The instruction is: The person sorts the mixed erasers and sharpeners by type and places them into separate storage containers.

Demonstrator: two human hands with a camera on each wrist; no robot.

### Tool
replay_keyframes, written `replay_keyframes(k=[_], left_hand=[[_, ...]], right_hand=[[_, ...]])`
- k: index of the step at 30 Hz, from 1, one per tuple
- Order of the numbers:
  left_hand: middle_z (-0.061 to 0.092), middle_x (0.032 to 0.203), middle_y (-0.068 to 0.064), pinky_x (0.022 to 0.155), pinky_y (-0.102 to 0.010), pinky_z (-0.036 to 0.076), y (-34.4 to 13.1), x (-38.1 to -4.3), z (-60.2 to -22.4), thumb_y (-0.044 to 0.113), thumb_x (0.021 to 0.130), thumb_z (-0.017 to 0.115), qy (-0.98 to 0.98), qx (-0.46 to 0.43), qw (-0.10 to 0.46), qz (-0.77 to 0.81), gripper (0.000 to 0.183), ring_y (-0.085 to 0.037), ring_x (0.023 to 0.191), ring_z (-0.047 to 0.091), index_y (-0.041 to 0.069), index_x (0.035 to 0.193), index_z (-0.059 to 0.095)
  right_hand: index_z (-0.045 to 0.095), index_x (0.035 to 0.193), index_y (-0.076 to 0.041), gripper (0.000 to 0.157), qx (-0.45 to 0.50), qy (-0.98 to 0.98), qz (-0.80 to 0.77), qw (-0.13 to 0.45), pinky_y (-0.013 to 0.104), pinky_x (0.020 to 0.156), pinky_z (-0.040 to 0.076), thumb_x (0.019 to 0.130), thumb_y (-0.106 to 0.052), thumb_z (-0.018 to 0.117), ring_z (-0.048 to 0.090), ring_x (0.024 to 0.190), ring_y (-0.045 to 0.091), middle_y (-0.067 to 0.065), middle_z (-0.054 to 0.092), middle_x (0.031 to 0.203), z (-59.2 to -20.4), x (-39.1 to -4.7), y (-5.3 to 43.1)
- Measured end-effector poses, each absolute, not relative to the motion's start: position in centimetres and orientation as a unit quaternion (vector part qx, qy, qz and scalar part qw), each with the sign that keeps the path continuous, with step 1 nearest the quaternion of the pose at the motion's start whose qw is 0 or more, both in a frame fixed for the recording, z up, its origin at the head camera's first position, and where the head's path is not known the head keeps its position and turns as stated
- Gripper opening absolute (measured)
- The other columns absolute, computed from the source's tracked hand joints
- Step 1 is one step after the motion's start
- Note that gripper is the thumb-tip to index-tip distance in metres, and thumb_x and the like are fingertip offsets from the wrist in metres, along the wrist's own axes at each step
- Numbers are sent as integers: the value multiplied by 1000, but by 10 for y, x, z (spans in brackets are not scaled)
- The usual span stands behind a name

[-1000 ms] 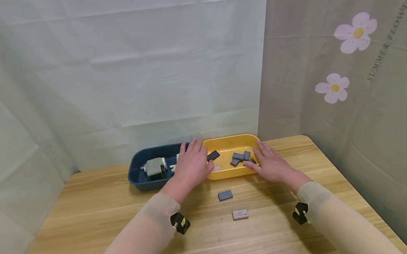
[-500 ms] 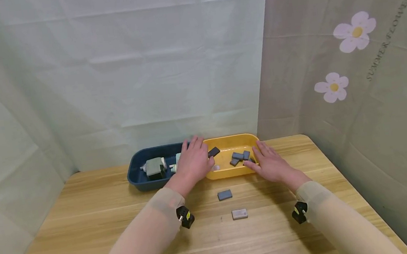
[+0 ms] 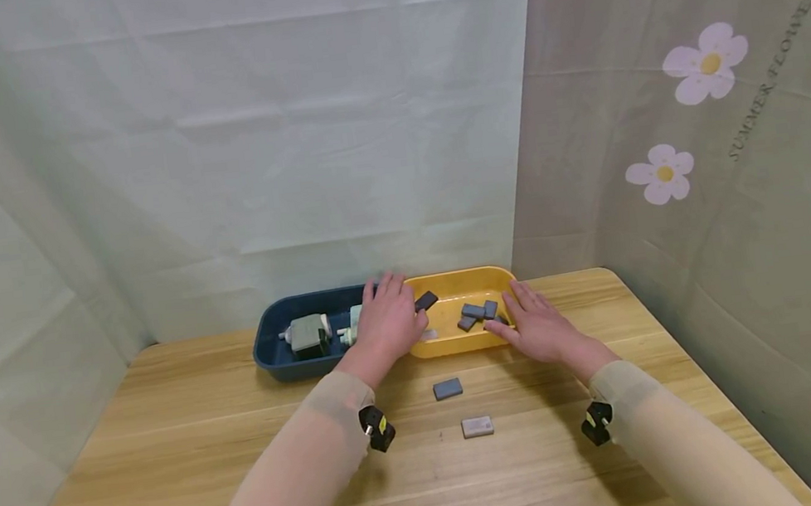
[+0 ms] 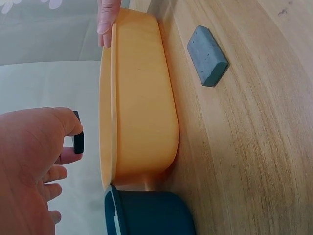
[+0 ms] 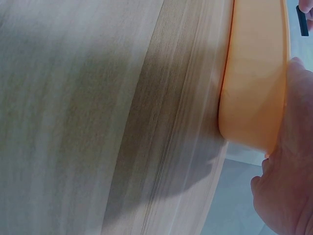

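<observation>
My left hand (image 3: pixel 387 322) pinches a small black rectangular block (image 3: pixel 426 301) between thumb and fingertips, over the left part of a yellow tray (image 3: pixel 468 344). The left wrist view shows the black block (image 4: pixel 78 133) held on edge, above the tray's rim, the other fingers spread behind. My right hand (image 3: pixel 545 325) rests on the tray's right end, fingers extended along the rim and thumb over the front corner. Several grey blocks (image 3: pixel 474 311) lie loosely in the tray near that thumb. In the right wrist view the right hand (image 5: pixel 288 166) touches the tray wall (image 5: pixel 254 73).
A dark blue tray (image 3: pixel 295 372) adjoins the yellow one on the left, holding a grey-green box-like item (image 3: pixel 307 336) and pale pieces partly hidden by my left hand. A dark grey block (image 3: pixel 448 388) and a lighter grey block (image 3: pixel 478 427) lie on the wooden table (image 3: pixel 172 446).
My left forearm has swung slightly to the right, and the hand with the black block has shifted a little right. My right hand stays on the yellow tray.
</observation>
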State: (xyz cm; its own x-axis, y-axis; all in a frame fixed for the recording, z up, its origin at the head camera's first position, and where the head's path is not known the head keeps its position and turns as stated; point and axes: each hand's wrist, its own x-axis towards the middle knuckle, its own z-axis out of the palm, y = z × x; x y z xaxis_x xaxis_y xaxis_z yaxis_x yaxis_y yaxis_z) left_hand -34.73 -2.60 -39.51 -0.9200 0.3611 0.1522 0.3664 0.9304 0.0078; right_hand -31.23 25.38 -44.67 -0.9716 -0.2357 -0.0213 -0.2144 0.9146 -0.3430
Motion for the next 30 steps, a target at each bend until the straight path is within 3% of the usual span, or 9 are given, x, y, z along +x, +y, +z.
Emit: replay_keyframes(k=[30], left_hand=[[45, 169, -14, 131, -65, 22, -18, -353, -403, 44, 111, 66, -984, -163, 67, -8, 54, -35, 164, 29, 6, 150, 63]], right_hand=[[21, 171, 8, 93, -119, 978, -168, 23, 58, 135, 7, 116, -63, 41, 3, 169, 44, 26, 2, 182, -448, -312, 253]])
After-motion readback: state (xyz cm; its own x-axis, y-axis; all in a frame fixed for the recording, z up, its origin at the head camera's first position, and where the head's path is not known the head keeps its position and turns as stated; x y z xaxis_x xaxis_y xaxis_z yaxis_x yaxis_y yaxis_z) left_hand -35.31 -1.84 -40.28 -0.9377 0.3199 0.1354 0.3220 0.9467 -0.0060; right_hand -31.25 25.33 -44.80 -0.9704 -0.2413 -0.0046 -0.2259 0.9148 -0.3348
